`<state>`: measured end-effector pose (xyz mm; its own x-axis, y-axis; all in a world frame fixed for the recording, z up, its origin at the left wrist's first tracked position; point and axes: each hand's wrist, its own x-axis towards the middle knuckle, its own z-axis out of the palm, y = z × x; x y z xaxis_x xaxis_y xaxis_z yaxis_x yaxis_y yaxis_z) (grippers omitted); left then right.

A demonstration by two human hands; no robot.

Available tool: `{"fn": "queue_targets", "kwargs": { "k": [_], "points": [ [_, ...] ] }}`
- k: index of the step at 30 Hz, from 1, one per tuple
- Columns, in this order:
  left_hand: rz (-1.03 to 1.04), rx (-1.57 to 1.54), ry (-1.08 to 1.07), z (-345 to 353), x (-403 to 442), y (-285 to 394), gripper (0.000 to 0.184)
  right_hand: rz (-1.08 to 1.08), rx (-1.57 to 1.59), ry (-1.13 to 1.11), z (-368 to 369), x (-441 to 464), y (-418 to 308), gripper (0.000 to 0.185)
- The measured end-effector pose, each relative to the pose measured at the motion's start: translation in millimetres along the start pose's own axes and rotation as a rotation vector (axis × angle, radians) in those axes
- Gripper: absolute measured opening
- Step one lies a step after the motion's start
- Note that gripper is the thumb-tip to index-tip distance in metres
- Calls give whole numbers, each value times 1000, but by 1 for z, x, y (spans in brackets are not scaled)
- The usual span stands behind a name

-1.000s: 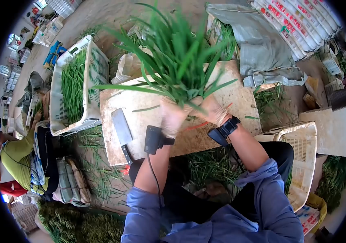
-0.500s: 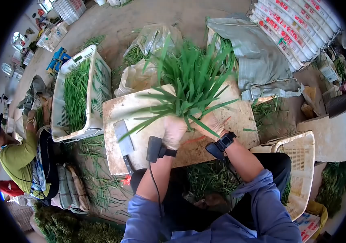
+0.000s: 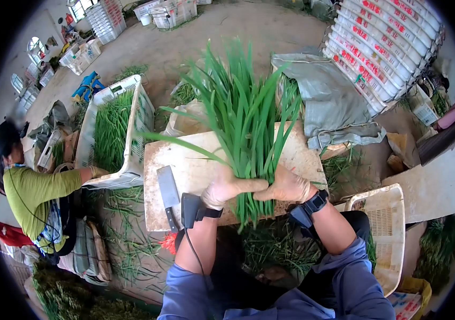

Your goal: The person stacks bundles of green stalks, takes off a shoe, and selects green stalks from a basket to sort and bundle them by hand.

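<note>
Bundle of long, flat, bright green leaves (image 3: 246, 128), fanned at the top and narrower below, above the stained pale board (image 3: 190, 160). The left hand (image 3: 231, 188) and right hand (image 3: 285, 186), their fingers closed round it, clasp its lower part; thumbs lie across the front. The fingers behind the leaves are hidden; the tips are blurred. The white perforated plastic crate (image 3: 138, 128) contains slender green stalks; the cream slatted plastic basket (image 3: 392, 234) is partly hidden by the knee.
</note>
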<state>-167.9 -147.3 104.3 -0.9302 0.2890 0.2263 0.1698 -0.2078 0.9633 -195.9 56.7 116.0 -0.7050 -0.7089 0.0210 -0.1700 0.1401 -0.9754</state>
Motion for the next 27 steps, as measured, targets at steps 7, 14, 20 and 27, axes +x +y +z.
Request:
{"fn": "queue_targets", "kwargs": {
  "k": [7, 14, 20, 27],
  "points": [
    [-256, -432, 6, 56, -51, 4, 83, 40, 123, -104, 22, -66, -14, 74],
    [-262, -471, 95, 99, -100, -13, 58, 219, -373, -250, 11, -132, -7, 73],
    [-329, -590, 187, 118, -138, -28, 25, 310, -428, 224, 9, -186, -14, 60],
    [-245, -631, 577, 92, -153, -35, 24, 134, 62, 366, 65, -232, 20, 51]
  ]
}}
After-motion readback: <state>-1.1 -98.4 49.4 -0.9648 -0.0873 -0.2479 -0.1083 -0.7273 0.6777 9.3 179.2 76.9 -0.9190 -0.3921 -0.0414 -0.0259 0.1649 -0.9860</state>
